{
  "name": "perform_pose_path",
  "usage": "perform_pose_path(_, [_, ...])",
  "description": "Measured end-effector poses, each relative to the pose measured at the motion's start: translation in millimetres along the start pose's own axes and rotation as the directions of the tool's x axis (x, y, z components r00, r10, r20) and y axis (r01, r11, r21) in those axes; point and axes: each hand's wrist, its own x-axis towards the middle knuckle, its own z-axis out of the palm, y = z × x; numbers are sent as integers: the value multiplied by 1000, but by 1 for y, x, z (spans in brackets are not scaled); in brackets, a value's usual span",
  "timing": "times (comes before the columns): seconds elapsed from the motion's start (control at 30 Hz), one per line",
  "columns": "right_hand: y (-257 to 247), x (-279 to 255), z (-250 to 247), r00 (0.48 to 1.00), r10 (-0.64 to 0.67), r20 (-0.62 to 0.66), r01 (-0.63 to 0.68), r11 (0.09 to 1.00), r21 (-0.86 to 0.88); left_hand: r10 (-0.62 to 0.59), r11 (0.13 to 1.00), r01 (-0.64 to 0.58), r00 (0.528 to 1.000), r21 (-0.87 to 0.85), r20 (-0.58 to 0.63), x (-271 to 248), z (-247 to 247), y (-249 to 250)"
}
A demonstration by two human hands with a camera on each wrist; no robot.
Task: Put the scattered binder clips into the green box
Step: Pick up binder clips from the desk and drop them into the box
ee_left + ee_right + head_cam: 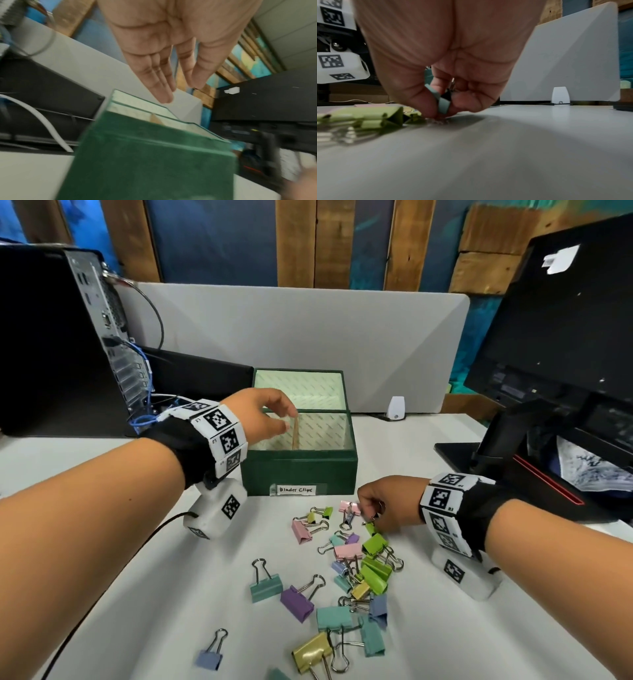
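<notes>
A dark green box (301, 472) with a pale lining and a "Binder Clips" label stands mid-table; in the left wrist view the green box (154, 159) fills the bottom. My left hand (270, 414) hovers over its front left compartment, fingers straight and empty (164, 75). Several coloured binder clips (346, 573) lie scattered on the white table in front of the box. At the pile's far right edge my right hand (371, 508) is curled low on the table, pinching a small teal clip (442, 100) between thumb and fingers.
A black computer tower (58, 337) with cables stands at the left. At the right are a black monitor (561, 323) and its stand (496, 440). A grey divider panel (298, 337) closes the back. A black cable (68, 635) runs along the table's left side.
</notes>
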Motion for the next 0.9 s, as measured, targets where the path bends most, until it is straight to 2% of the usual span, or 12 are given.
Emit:
perform_pose_path(0.1, [0,-3,1,1000,-9,18,9,999,-36,31,996,-49,974,75,223,-12,19,21])
perform_pose_path(0.2, [0,-3,-1,1000,-2,15,3,996,-89,15,944,-167,882,283,471,-20,50,38])
perform_pose_path(0.3, [3,-2,-1,1000,23,14,-21,993,-115,-49,886,-238,807,398,589,-21,78,47])
perform_pose_path(0.37, [7,-3,-3,999,44,-4,-44,994,-98,-57,860,-264,801,437,596,-19,89,50])
perform_pose_path(0.5, [19,-5,-11,991,75,-107,-75,997,10,5,840,-295,844,456,536,-14,97,54])
perform_pose_path(0.63, [24,-7,-19,978,77,-192,-65,996,67,-3,858,-284,830,428,557,-6,98,50])
perform_pose_path(0.8, [22,-6,-31,966,53,-252,-9,985,172,60,919,-197,925,340,374,-8,72,41])
perform_pose_path(0.9, [12,-2,-44,952,52,-301,27,967,253,45,981,-91,965,169,257,-12,46,33])
